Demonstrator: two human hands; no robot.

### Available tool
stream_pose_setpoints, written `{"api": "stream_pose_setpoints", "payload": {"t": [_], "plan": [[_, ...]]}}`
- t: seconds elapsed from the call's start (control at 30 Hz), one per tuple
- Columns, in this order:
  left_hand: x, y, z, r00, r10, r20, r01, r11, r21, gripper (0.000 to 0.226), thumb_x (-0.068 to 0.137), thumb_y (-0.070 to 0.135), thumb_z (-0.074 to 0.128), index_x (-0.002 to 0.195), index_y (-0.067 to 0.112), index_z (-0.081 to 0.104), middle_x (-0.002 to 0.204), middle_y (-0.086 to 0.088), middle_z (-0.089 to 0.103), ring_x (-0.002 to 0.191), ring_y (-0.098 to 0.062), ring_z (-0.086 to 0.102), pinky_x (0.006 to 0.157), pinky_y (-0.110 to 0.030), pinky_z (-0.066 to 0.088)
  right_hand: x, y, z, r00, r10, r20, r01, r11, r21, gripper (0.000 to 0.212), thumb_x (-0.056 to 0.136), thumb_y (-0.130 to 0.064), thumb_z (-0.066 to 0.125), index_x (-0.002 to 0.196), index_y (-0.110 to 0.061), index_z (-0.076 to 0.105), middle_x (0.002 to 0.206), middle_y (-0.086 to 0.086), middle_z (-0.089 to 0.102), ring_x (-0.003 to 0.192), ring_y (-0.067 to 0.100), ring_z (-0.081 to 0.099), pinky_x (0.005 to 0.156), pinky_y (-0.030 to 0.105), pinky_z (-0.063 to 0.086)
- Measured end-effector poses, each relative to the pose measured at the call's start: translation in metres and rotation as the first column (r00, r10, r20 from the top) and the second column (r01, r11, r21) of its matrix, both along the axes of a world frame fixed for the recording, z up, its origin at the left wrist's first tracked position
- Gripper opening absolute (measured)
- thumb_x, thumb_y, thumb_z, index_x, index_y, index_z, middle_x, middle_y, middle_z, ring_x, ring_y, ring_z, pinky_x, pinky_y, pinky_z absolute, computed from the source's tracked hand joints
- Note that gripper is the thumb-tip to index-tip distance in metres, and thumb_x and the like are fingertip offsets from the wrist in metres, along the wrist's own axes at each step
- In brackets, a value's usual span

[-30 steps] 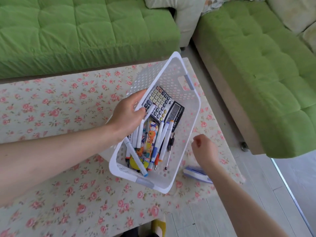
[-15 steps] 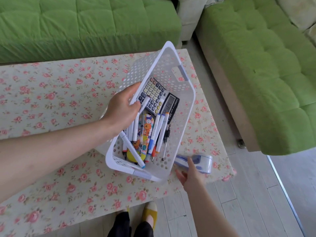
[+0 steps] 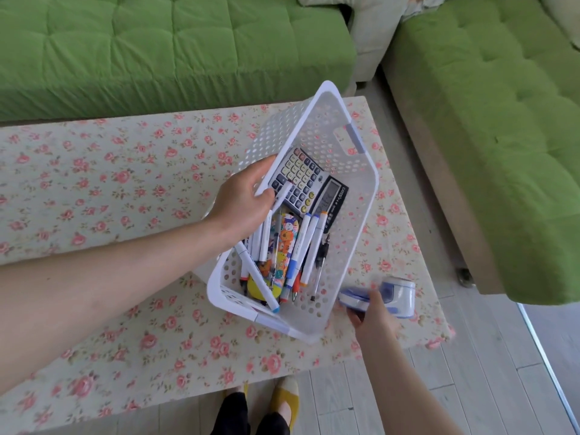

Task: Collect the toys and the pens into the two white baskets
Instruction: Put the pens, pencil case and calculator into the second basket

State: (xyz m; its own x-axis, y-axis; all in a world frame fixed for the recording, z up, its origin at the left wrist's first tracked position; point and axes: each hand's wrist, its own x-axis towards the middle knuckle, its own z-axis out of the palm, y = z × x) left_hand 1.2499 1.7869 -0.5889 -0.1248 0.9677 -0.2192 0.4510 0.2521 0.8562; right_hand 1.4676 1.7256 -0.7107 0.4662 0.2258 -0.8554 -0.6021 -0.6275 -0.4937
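1. Basket (image 3: pixel 345 252): recorded as white, holes dotted throughout.
2. Tablecloth (image 3: pixel 110 189): cream, printed with pink roses.
3. Sofa (image 3: pixel 157 51): green noted.
4. Pencil case (image 3: pixel 287 240): multicoloured cartoon animals observed.
5. Gadget (image 3: pixel 400 291): white with blue bands.
6. Calculator (image 3: pixel 303 177): grey and black.

Brand lettering, seemingly "CATIGA", beside the display of the calculator (image 3: pixel 301 180); key legends illegible.

- A green tufted sofa (image 3: pixel 157 51) ran along the table's far side.
- A second green sofa (image 3: pixel 502 136) stood at the right on a beige base, with a small caster (image 3: pixel 464 274) beneath it.
- A beige cushioned corner piece (image 3: pixel 373 32) sat between them.
- A rose-printed cloth (image 3: pixel 110 183) covered the low table.
- The floor (image 3: pixel 470 387) was pale planks, softly daylit.
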Motion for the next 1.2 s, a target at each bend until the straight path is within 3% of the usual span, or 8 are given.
{"api": "stream_pose_setpoints", "payload": {"t": [0.2,0.37,0.67,0.83,0.93,1.0,1.1,1.2], "plan": [[-0.024,0.008,-0.005,0.997,-0.007,-0.082,0.001,0.998,-0.068,0.056,0.094,0.006,0.044,0.145,0.025,0.029,0.147,0.001,0.039,0.135,-0.017,0.038,0.110,-0.032,0.033,-0.004,0.013,0.028,0.946,0.238,0.219,-0.268,0.956,0.120,0.023,0.079,-0.009,0.061,0.099,-0.011,0.050,0.081,0.001,0.056,0.073,0.019,0.057,0.083,0.044,0.053],[-0.031,0.010,-0.003,0.996,-0.060,-0.061,0.054,0.994,-0.096,0.054,0.095,0.014,0.046,0.146,0.025,0.028,0.148,0.004,0.038,0.135,-0.015,0.037,0.113,-0.035,0.031,-0.043,0.026,0.064,0.886,0.405,0.227,-0.460,0.829,0.317,0.015,0.082,-0.007,0.060,0.080,-0.018,0.050,0.076,0.004,0.056,0.069,0.016,0.054,0.061,0.026,0.047],[-0.034,0.012,-0.001,0.999,-0.048,-0.008,0.047,0.994,-0.100,0.050,0.097,0.034,0.039,0.145,0.023,0.031,0.148,0.004,0.037,0.136,-0.013,0.035,0.112,-0.033,0.030,-0.143,0.023,0.073,0.552,0.826,0.114,-0.801,0.488,0.346,0.024,0.082,-0.019,0.066,0.069,-0.015,0.046,0.060,-0.003,0.054,0.060,0.015,0.054,0.061,0.031,0.052],[-0.037,0.012,-0.006,0.995,-0.084,-0.056,0.077,0.991,-0.107,0.050,0.095,0.027,0.046,0.142,0.017,0.034,0.142,-0.001,0.045,0.130,-0.019,0.042,0.108,-0.036,0.036,-0.164,0.023,0.068,0.372,0.913,0.166,-0.919,0.338,0.204,0.023,0.083,-0.029,0.064,0.081,-0.014,0.047,0.072,0.000,0.050,0.063,0.015,0.049,0.062,0.032,0.048],[-0.041,0.013,-0.009,0.989,-0.097,-0.115,0.084,0.990,-0.112,0.056,0.093,0.006,0.046,0.145,0.016,0.028,0.149,-0.002,0.037,0.136,-0.020,0.035,0.111,-0.031,0.030,-0.160,0.026,0.074,0.229,0.957,0.176,-0.965,0.199,0.170,0.042,0.089,-0.027,0.058,0.126,-0.010,0.047,0.100,0.012,0.065,0.089,0.027,0.064,0.083,0.042,0.050],[-0.046,0.015,-0.011,0.988,-0.079,-0.132,0.064,0.992,-0.108,0.059,0.093,-0.002,0.039,0.146,0.020,0.027,0.150,0.001,0.034,0.134,-0.018,0.037,0.100,-0.021,0.033,-0.154,0.029,0.073,0.199,0.950,0.240,-0.971,0.157,0.183,0.036,0.091,-0.025,0.055,0.124,-0.010,0.050,0.085,0.011,0.065,0.075,0.025,0.063,0.066,0.038,0.050],[-0.053,0.016,-0.014,0.992,-0.052,-0.118,0.039,0.993,-0.108,0.059,0.094,-0.002,0.036,0.145,0.027,0.027,0.151,0.006,0.032,0.103,-0.010,0.055,0.078,-0.019,0.040,-0.129,0.038,0.060,0.386,0.748,0.540,-0.914,0.388,0.117,0.005,0.092,-0.015,0.052,0.094,-0.016,0.057,0.070,-0.006,0.052,0.063,0.010,0.047,0.059,0.023,0.039],[-0.058,0.017,-0.017,0.992,-0.032,-0.123,0.019,0.994,-0.106,0.058,0.094,0.000,0.037,0.144,0.028,0.029,0.149,0.005,0.036,0.112,-0.020,0.057,0.087,-0.023,0.042,-0.091,0.049,0.048,0.556,0.511,0.656,-0.715,0.696,0.064,0.031,0.091,-0.013,0.052,0.122,-0.009,0.051,0.110,0.003,0.056,0.101,0.017,0.053,0.089,0.028,0.043]]}}
